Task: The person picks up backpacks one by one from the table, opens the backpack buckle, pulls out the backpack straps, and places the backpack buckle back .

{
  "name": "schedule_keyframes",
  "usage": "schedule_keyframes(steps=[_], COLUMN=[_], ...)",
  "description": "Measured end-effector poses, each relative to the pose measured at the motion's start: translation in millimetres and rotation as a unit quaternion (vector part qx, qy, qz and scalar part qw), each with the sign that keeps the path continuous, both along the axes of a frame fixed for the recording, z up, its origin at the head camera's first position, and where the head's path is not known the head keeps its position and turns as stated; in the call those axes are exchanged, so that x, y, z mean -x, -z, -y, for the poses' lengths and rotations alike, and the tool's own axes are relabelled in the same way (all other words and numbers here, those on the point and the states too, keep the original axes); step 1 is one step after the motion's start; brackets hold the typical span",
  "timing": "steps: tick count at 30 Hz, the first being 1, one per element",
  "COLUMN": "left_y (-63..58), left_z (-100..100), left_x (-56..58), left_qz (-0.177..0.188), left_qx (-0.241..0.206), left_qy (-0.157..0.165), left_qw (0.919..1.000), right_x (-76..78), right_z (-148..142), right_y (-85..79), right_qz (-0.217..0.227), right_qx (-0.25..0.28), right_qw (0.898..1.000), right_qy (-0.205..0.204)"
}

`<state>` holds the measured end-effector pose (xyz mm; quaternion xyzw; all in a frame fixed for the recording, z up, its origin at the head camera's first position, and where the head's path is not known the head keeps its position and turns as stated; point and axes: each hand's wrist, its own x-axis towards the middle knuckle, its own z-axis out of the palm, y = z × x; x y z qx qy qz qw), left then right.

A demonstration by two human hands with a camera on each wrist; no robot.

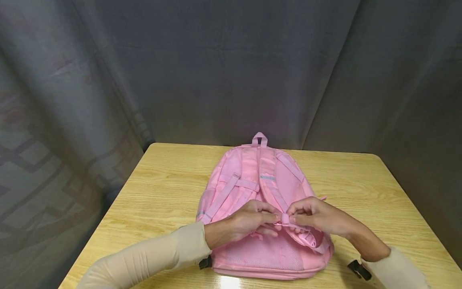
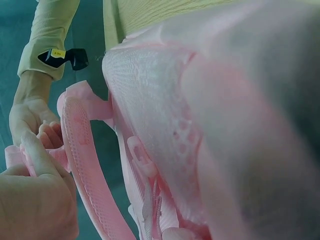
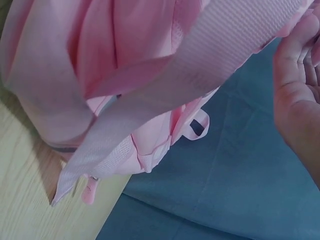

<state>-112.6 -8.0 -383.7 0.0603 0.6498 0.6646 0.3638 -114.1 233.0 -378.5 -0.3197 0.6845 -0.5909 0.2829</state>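
A pink backpack (image 1: 263, 253) lies on the table with its shoulder straps facing up. Over its lower part, my left hand (image 1: 252, 220) and my right hand (image 1: 321, 214) meet at a narrow pink webbing strap (image 1: 285, 218). Both pinch this strap between thumb and fingers, close together. A pink plastic buckle (image 1: 307, 239) hangs just below the right hand. In the left wrist view, the padded shoulder strap (image 2: 82, 150) arches beside the hands. Wide webbing (image 3: 200, 60) crosses the right wrist view, where the pinched spot is out of sight.
The backpack stands on a light wooden table (image 1: 162, 180). Its top loop (image 1: 260, 138) points to the far edge. Dark grey curtains (image 1: 223, 72) hang behind and at both sides. A zipper pull (image 3: 90, 191) dangles from the bag. A black clip (image 1: 359, 269) sits at the right sleeve.
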Motion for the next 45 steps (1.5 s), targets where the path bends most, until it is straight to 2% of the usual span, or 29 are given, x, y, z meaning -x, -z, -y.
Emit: schedule_keyframes(steps=[12,22,31,36,45], left_y=[0.8,2.0,3.0,2.4,3.1], left_z=[-0.4,0.3,0.5,0.2,0.5], left_x=[0.8,1.1,1.0,0.4,0.0], left_qz=[-0.002,0.001,0.006,0.006,0.004], left_qx=[0.004,0.002,-0.014,-0.014,-0.011], left_qy=[0.000,0.001,-0.004,-0.008,-0.002], left_qw=[1.0000,1.0000,0.9999,0.9999,0.9999], right_x=[-0.2,-2.1,-0.1,1.1,-0.5], right_z=[2.4,-5.2,-10.6,-9.3,-1.4], right_y=[-1.2,-5.6,-2.2,1.8,2.5], right_qz=[0.001,0.019,-0.005,-0.011,0.018], right_qx=[0.002,-0.034,-0.069,-0.051,-0.002], right_qw=[1.000,0.999,0.997,0.998,1.000], right_qy=[-0.001,0.011,0.021,0.022,0.008])
